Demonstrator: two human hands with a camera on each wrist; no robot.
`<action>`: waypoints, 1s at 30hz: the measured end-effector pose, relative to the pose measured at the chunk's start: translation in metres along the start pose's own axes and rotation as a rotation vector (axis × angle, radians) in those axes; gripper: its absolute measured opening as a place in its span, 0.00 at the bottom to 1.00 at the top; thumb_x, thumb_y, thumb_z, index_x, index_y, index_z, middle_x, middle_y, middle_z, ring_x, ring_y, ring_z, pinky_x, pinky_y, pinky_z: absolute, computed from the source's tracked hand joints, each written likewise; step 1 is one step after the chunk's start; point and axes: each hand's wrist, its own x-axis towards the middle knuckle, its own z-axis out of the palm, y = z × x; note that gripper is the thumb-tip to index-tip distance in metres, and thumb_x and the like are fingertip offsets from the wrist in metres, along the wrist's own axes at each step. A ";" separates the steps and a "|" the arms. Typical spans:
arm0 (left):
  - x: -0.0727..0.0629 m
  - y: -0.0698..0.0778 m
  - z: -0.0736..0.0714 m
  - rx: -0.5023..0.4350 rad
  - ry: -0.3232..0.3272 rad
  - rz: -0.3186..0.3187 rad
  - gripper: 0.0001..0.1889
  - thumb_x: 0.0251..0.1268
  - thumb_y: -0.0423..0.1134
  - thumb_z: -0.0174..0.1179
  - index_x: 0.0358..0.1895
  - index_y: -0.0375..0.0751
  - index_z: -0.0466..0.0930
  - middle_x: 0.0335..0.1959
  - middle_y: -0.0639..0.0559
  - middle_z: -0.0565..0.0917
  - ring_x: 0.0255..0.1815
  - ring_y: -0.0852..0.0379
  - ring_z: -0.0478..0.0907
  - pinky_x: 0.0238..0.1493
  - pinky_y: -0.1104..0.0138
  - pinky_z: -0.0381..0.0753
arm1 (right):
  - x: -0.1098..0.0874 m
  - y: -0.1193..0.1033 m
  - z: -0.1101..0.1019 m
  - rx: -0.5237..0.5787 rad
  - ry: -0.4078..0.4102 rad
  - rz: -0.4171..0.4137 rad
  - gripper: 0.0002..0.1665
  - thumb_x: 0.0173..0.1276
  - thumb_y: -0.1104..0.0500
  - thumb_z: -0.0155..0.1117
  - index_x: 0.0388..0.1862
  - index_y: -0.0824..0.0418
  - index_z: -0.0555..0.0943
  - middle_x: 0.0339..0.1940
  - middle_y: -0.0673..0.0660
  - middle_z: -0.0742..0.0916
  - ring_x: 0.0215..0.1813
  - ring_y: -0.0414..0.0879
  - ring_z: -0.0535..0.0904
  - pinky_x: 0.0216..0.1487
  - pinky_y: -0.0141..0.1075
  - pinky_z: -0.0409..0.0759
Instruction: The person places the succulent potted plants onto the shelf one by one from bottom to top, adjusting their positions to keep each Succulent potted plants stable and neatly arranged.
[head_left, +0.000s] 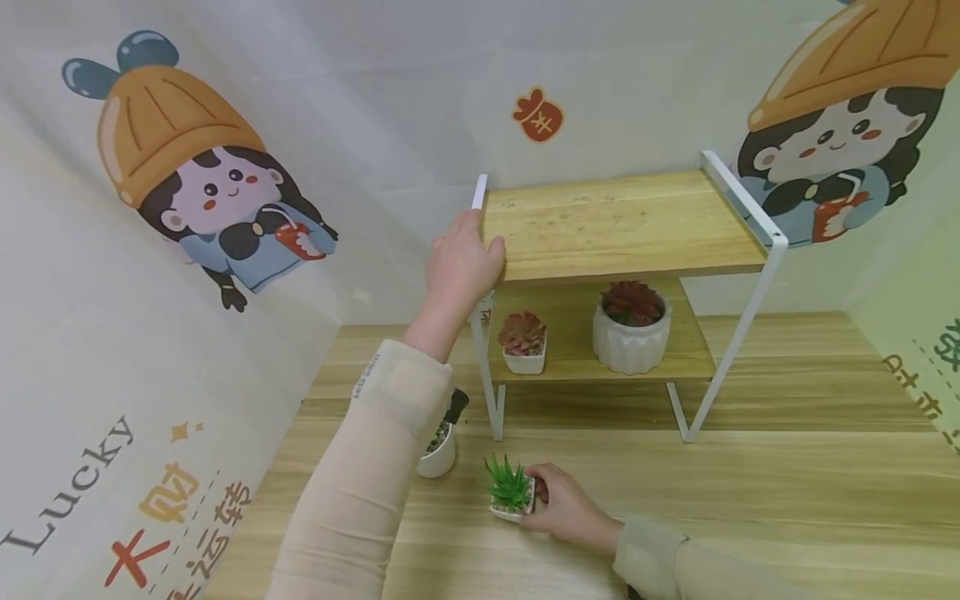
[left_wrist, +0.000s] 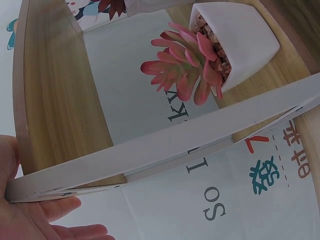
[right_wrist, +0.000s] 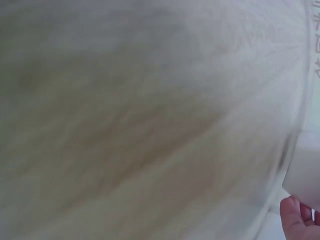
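Observation:
My left hand (head_left: 462,262) grips the upper left side of a two-tier wooden shelf (head_left: 622,221) with white metal frames. In the left wrist view, the thumb and fingers (left_wrist: 60,207) lie on either side of the white frame bar (left_wrist: 165,132). Lower down, my right hand (head_left: 572,507) pinches the white square pot of a green succulent (head_left: 510,487) just in front of the shelf. Only the pot's white side (right_wrist: 306,170) and some fingertips (right_wrist: 291,207) show at the right wrist view's edge.
On the lower tier stand a small pink succulent (head_left: 522,340) and a larger red one in a ribbed white pot (head_left: 632,342). Another white pot (head_left: 438,454) with a dark item is partly behind my left sleeve. A printed cloth (head_left: 375,125) hangs behind.

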 end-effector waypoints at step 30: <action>0.000 -0.001 0.001 -0.012 0.003 0.000 0.29 0.68 0.48 0.42 0.69 0.39 0.55 0.70 0.45 0.59 0.68 0.43 0.59 0.68 0.55 0.58 | -0.018 -0.131 -0.261 0.055 0.009 -0.033 0.30 0.60 0.63 0.63 0.60 0.68 0.67 0.47 0.57 0.82 0.47 0.44 0.80 0.43 0.30 0.79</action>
